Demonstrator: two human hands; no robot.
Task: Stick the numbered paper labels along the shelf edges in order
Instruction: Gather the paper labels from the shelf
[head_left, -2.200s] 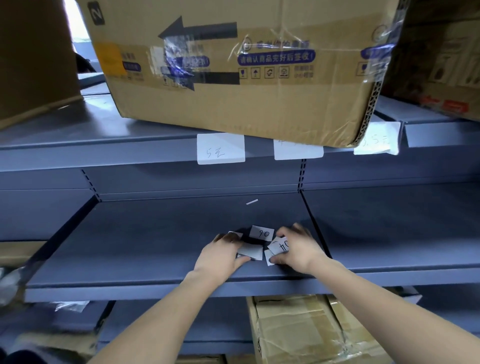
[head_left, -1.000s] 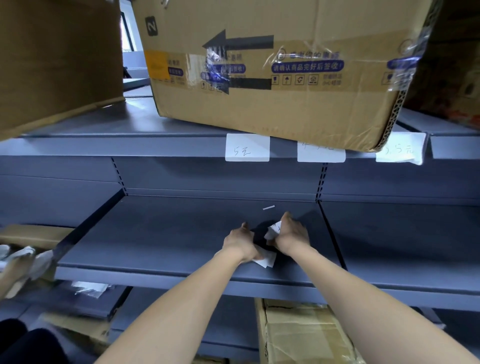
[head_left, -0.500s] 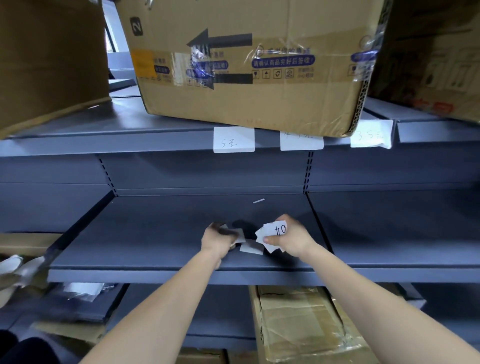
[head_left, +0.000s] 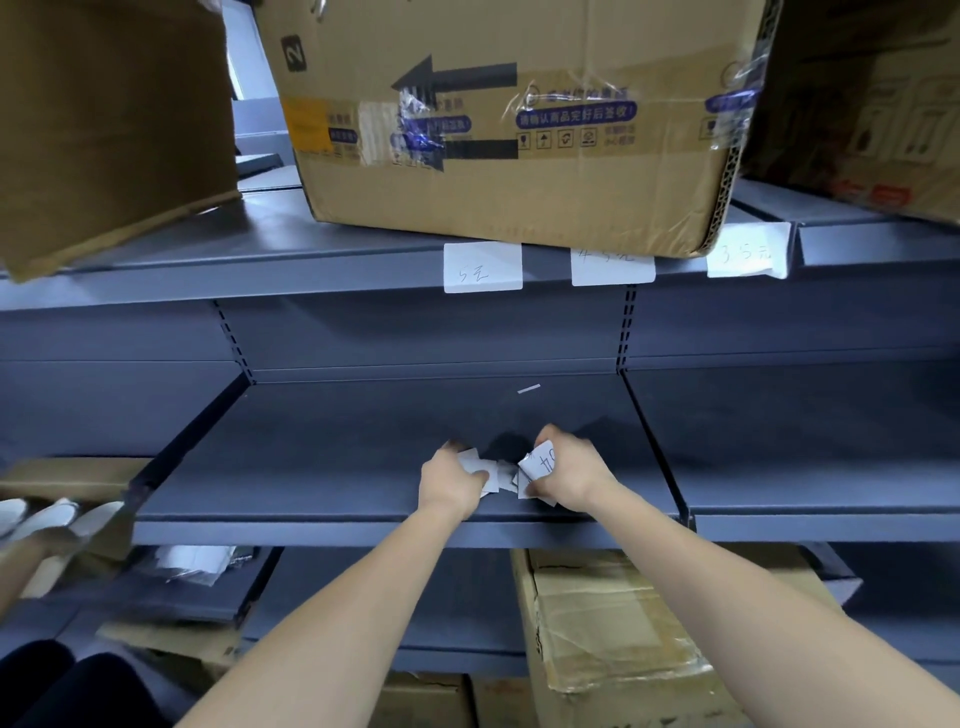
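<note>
Head camera desk: What have your fingers got right now?

Me: My right hand (head_left: 569, 475) is curled round a small stack of labels (head_left: 542, 461). The top slip faces up, and its handwriting looks like "40" turned on its side. My left hand (head_left: 451, 480) pinches a single label (head_left: 470, 460) under the thumb, and I can't read that one.

Head camera desk: And the rest of the paper?

Me: A few loose labels (head_left: 505, 474) lie flat between my two sets of fingers, on the grey shelf (head_left: 337, 457) near its front edge. Beyond my fingertips, towards the back, there's a thin white scrap (head_left: 529, 388).

Head camera desk: Any writing higher up?

Me: Yes, three stuck labels (head_left: 482, 267) sit on the shelf edge above my fingers. The left one reads "5元" and the right one looks like "3.5元". The middle one is half hidden by the cardboard box (head_left: 519, 171). That box carries a black arrow pointing left, a "2" in the corner and a blue strip reading "请确认商品完好后签收".
</note>
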